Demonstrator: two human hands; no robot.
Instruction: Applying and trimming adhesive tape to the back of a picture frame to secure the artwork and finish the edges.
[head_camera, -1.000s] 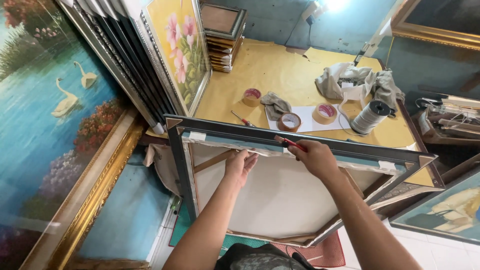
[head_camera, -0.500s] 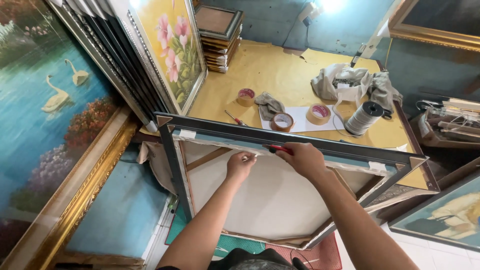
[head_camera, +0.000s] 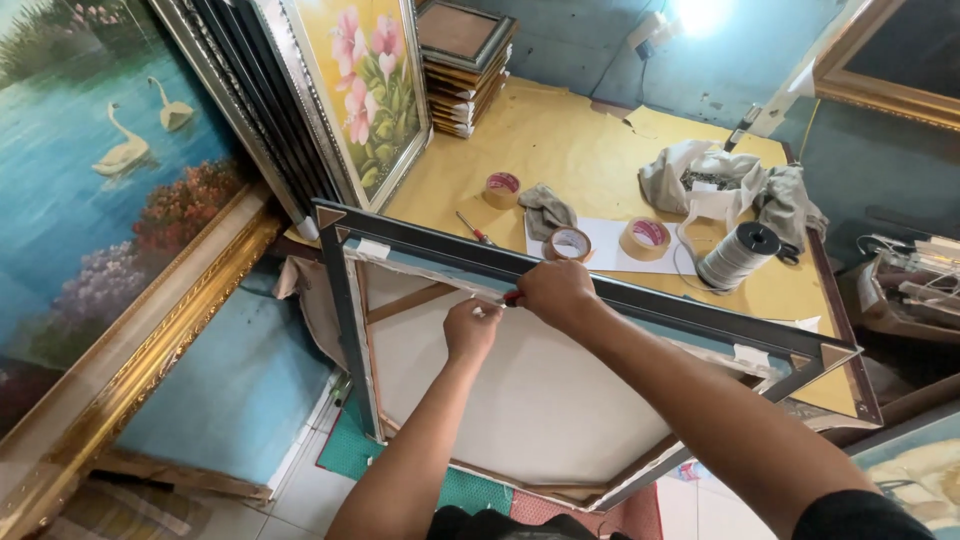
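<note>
The frame (head_camera: 600, 295) is dark grey, with smooth straight rails and mitred corners, and it lies face down, its far rail on the near edge of the bench (head_camera: 560, 150) and the rest over the floor. Inside it sits the pale, matte back of a canvas (head_camera: 520, 390) on light wooden bars; one bar crosses the left corner diagonally. Small pieces of white tape hold the canvas edge to the far rail.

The left hand (head_camera: 470, 330) is bent, with its fingertips pressing on the canvas edge just under the far rail. The right hand (head_camera: 555, 292) is closed around a small tool (head_camera: 512, 298) with a red part; most of the tool is hidden, so I cannot tell its kind. Both hands are close together at the middle of that rail.

The bench has a yellow-brown paper cover with creases. On it are three tape rolls (head_camera: 568, 243), a grey rag (head_camera: 545, 210), a screwdriver (head_camera: 474, 228), a spool (head_camera: 738, 255) of pale cord and a bundle of cloth (head_camera: 700, 175).

On the left, big gold-framed paintings (head_camera: 120, 180) lean very near the frame's left corner, so little room is there. The tiled floor (head_camera: 300, 490) shows beside the lower corner.
</note>
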